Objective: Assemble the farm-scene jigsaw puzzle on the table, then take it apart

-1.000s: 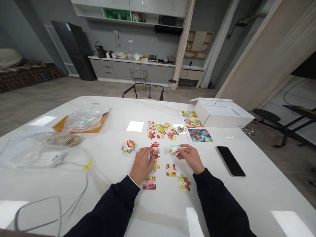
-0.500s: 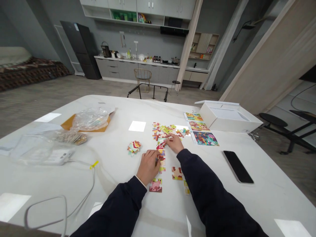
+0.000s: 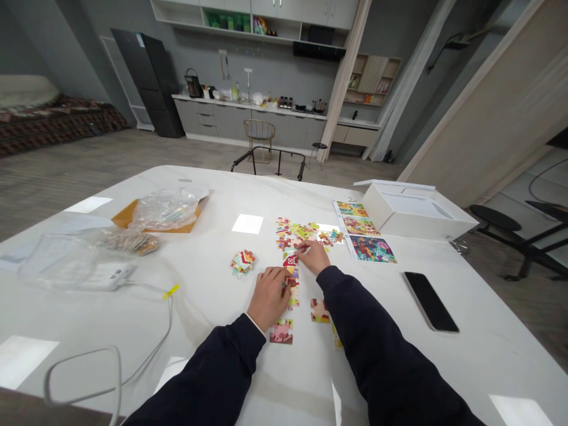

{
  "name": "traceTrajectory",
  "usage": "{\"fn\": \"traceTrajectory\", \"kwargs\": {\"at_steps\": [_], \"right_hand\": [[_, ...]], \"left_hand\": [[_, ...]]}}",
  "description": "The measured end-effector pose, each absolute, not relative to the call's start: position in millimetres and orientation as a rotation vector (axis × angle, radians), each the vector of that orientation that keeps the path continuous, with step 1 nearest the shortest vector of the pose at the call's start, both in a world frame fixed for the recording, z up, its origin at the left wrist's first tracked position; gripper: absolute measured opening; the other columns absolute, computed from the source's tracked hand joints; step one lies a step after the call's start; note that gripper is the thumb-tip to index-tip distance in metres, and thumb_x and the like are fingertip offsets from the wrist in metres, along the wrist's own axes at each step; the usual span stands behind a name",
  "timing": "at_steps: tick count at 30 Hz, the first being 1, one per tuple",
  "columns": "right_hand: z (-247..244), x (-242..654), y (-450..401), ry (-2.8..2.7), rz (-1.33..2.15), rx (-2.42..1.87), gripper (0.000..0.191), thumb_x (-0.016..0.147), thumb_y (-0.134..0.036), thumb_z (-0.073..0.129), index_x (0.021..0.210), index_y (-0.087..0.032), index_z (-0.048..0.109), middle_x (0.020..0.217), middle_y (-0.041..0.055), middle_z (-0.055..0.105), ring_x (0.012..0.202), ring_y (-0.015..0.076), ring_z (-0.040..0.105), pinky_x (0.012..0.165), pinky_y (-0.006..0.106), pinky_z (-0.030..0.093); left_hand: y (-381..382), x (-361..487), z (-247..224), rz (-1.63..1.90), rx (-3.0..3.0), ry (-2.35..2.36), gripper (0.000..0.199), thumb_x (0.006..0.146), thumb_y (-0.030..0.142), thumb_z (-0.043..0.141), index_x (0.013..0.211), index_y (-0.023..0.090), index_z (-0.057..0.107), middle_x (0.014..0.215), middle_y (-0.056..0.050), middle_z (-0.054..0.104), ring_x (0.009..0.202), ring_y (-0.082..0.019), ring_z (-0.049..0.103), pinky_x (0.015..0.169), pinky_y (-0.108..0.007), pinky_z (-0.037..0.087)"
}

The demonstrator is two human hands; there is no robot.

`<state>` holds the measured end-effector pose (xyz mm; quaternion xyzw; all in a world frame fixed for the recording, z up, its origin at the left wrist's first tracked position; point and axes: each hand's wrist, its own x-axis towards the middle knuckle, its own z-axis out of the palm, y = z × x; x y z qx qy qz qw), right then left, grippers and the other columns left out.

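Observation:
A column of joined puzzle pieces [image 3: 293,296] lies on the white table between my hands. My left hand [image 3: 268,297] is closed at the column's left side, its fingertips on the pieces; anything in them is too small to name. At the column's upper end, my right hand [image 3: 313,257] has its thumb and fingers pinched beside the piece with a red barn [image 3: 290,260]. Loose pieces [image 3: 306,230] are spread just beyond. A pink piece [image 3: 281,332] lies near my left wrist, and a brown and cream piece [image 3: 319,310] is beside my right sleeve.
A small pile of pieces [image 3: 242,261] is left of my hands. Picture sheets [image 3: 370,248], a white box [image 3: 417,213] and a phone [image 3: 430,302] are on the right. Plastic bags [image 3: 164,209], a power strip [image 3: 106,276] and a cable [image 3: 160,348] occupy the left.
The view has shifted slightly. My right hand's fingertips have drawn a little away from the barn piece, which now shows more; my left hand stays by the column.

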<state>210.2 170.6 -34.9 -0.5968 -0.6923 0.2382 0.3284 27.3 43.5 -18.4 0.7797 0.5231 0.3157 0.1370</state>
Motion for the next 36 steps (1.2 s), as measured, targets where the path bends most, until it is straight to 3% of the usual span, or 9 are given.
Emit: {"fn": "traceTrajectory", "kwargs": {"at_steps": [9, 16, 24, 36], "right_hand": [[-36, 212, 171, -1.969, 0.524, -1.534, 0.021, 0.082, -0.028, 0.075, 0.102, -0.022, 0.08, 0.098, 0.0059, 0.073, 0.085, 0.0198, 0.068, 0.081, 0.033, 0.053], [-30, 205, 166, -2.11, 0.398, -1.475, 0.027, 0.09, -0.026, 0.069, 0.114, -0.021, 0.079, 0.107, 0.0105, 0.067, 0.107, 0.0268, 0.06, 0.102, 0.04, 0.046], [-20, 197, 162, -2.351, 0.186, -1.39, 0.032, 0.1, -0.033, 0.058, 0.127, -0.029, 0.074, 0.119, 0.0106, 0.064, 0.114, 0.0284, 0.055, 0.104, 0.044, 0.043], [-29, 208, 170, -2.284, 0.321, -1.369, 0.032, 0.088, -0.025, 0.076, 0.12, -0.026, 0.078, 0.119, 0.0099, 0.065, 0.114, 0.0275, 0.058, 0.107, 0.043, 0.043]], "left_hand": [[44, 27, -20, 0.914, 2.249, 1.523, 0.021, 0.091, 0.012, 0.057, 0.106, 0.025, 0.061, 0.114, -0.005, 0.068, 0.112, -0.027, 0.058, 0.089, -0.043, 0.041], [43, 28, -17, 0.922, 2.254, 1.511, 0.021, 0.09, 0.011, 0.057, 0.106, 0.024, 0.061, 0.114, -0.006, 0.068, 0.111, -0.027, 0.057, 0.088, -0.043, 0.041], [44, 28, -19, 0.905, 2.258, 1.529, 0.024, 0.086, 0.009, 0.059, 0.104, 0.024, 0.061, 0.111, -0.006, 0.067, 0.11, -0.028, 0.056, 0.089, -0.043, 0.041], [43, 28, -18, 0.911, 2.257, 1.517, 0.022, 0.089, 0.011, 0.058, 0.105, 0.025, 0.061, 0.114, -0.005, 0.067, 0.111, -0.027, 0.056, 0.089, -0.043, 0.041]]}}
